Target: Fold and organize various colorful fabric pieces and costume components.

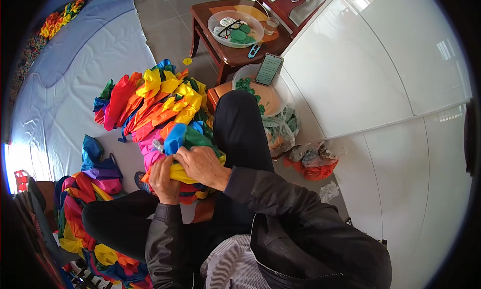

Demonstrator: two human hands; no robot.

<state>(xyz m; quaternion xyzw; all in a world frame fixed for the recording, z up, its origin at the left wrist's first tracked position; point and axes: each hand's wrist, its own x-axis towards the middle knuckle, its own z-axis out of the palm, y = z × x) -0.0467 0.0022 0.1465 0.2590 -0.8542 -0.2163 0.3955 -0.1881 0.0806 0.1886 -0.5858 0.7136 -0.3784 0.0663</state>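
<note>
A big heap of rainbow-coloured, shiny fabric (165,101) lies in front of me and reaches up between my knees. My left hand (164,183) is closed on the near edge of the fabric, fingers bent and thumb close to the other hand. Beside it on the right, my right hand (205,166) pinches the same cloth at a yellow part. The fingertips of both hands almost meet. Blue, green and pink folds bulge up just beyond them. Whether something small sits between the fingertips is hidden.
More rainbow fabric (75,209) is piled at my left. A wooden chair (225,56) ahead carries a clear tub (215,18) with green pieces and glasses. Closer stand a phone (269,68), a round tub (273,96) of green pieces and plastic bags (313,169). White panels (371,63) rise at right.
</note>
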